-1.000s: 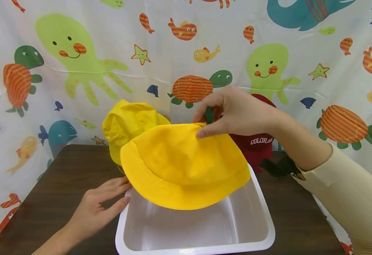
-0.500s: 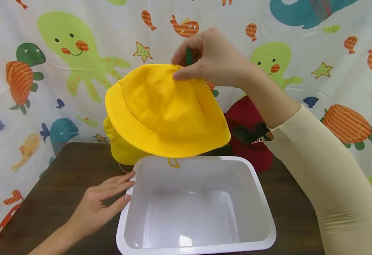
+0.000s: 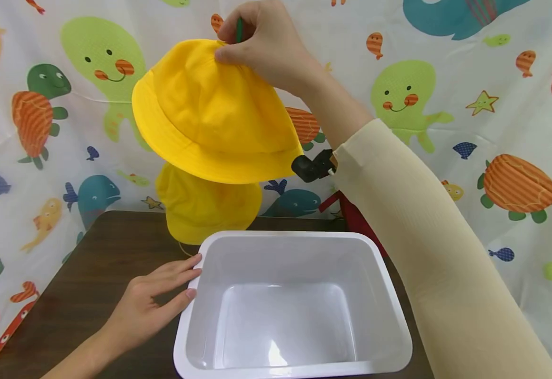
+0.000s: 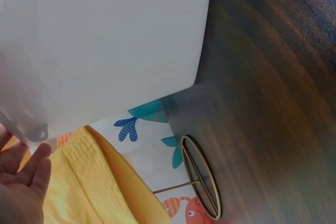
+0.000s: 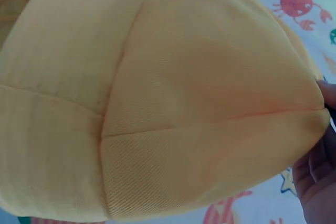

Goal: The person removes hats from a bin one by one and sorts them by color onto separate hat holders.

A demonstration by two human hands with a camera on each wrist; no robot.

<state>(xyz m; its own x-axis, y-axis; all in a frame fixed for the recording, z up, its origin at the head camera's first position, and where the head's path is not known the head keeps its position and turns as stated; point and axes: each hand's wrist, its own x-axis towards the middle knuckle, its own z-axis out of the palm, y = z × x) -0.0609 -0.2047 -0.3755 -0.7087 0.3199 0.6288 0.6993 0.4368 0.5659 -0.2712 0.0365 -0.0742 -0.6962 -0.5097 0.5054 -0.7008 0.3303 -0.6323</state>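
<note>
My right hand (image 3: pixel 268 50) pinches a yellow bucket hat (image 3: pixel 209 113) at the top of its crown, where a green tip shows between the fingers. The hat hangs brim down, raised in front of the curtain. In the right wrist view, the hat's seamed crown (image 5: pixel 210 72) fills most of the picture. My left hand (image 3: pixel 148 302) rests with extended fingers at the left rim of a white plastic tub (image 3: pixel 280 326). A second yellow hat (image 3: pixel 209 210) is behind the tub, partly covered by the raised hat's brim in the head view.
The left wrist view shows a metal stand with a ring base (image 4: pixel 198 181) near the second hat. A red cap (image 3: pixel 358 221) at the back right is mostly hidden by my right sleeve (image 3: pixel 413 221). Behind the dark wooden table (image 3: pixel 96 263) hangs a sea-animal curtain (image 3: pixel 342 84).
My right hand has lifted the bucket hat up and to the left, from above the tub to above the second yellow hat. The left hand has stayed at the tub's rim.
</note>
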